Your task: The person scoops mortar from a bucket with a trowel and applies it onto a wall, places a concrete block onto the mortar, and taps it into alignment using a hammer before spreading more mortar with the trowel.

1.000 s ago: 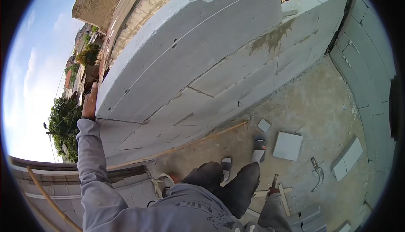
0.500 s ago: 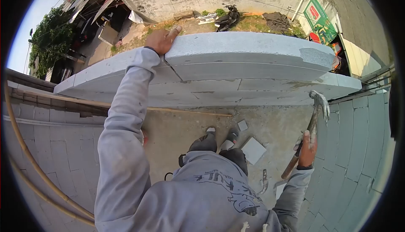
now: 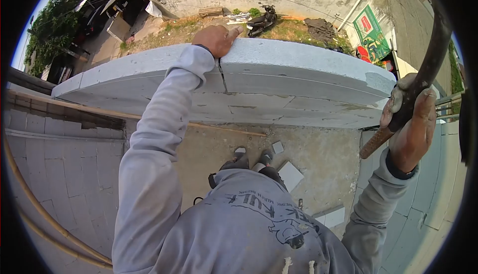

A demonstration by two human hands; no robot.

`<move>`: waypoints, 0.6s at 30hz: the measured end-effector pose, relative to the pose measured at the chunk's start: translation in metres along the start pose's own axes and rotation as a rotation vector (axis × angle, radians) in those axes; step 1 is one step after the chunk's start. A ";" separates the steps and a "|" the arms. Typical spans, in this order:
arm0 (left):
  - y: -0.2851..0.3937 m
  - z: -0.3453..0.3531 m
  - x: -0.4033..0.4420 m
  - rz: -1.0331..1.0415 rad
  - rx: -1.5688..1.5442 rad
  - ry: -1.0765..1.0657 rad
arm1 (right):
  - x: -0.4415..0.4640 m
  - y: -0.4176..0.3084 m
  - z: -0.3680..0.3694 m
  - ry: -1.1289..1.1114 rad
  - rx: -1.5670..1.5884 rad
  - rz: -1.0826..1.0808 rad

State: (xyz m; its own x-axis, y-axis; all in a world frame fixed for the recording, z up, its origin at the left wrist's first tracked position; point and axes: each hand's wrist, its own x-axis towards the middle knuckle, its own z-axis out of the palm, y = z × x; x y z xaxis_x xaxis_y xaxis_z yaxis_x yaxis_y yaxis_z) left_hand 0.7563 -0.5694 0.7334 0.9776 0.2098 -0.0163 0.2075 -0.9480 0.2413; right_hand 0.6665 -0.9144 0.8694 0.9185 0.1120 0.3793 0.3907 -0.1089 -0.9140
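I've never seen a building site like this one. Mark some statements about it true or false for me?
1. The left hand rests on top of the block wall. True.
2. The right hand is empty. False: the right hand grips a dark tool handle.
3. The motorcycle is on the person's side of the wall. False: the motorcycle is beyond it.
4. A green banner shows beyond the wall. True.

Beyond the block wall (image 3: 298, 55) stands a motorbike (image 3: 261, 21) — on the wall's near side, a square block (image 3: 290, 176) lies on the floor (image 3: 318, 157).
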 end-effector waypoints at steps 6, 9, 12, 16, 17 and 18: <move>-0.002 0.003 -0.003 0.052 -0.028 0.024 | 0.009 0.116 0.026 -0.400 -0.844 -0.229; -0.003 -0.004 -0.002 0.062 -0.030 0.045 | 0.014 0.112 0.032 -0.464 -0.737 -0.043; -0.002 -0.002 0.001 0.075 -0.020 0.023 | 0.020 0.066 0.036 -0.416 -0.601 0.231; 0.000 -0.003 -0.002 0.081 0.012 -0.004 | 0.019 0.012 0.047 -0.141 -0.233 0.089; 0.000 -0.003 -0.002 0.077 0.016 -0.001 | 0.020 0.014 0.044 -0.153 -0.238 0.057; -0.002 -0.003 0.000 0.080 0.017 -0.001 | 0.018 0.024 0.047 -0.150 -0.238 0.057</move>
State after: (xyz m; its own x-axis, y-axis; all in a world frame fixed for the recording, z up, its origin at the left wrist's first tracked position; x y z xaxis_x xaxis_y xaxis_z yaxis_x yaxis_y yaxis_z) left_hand 0.7557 -0.5670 0.7356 0.9912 0.1327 0.0013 0.1290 -0.9656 0.2258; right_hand 0.6900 -0.8685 0.8476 0.9270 0.2421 0.2864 0.3583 -0.3464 -0.8670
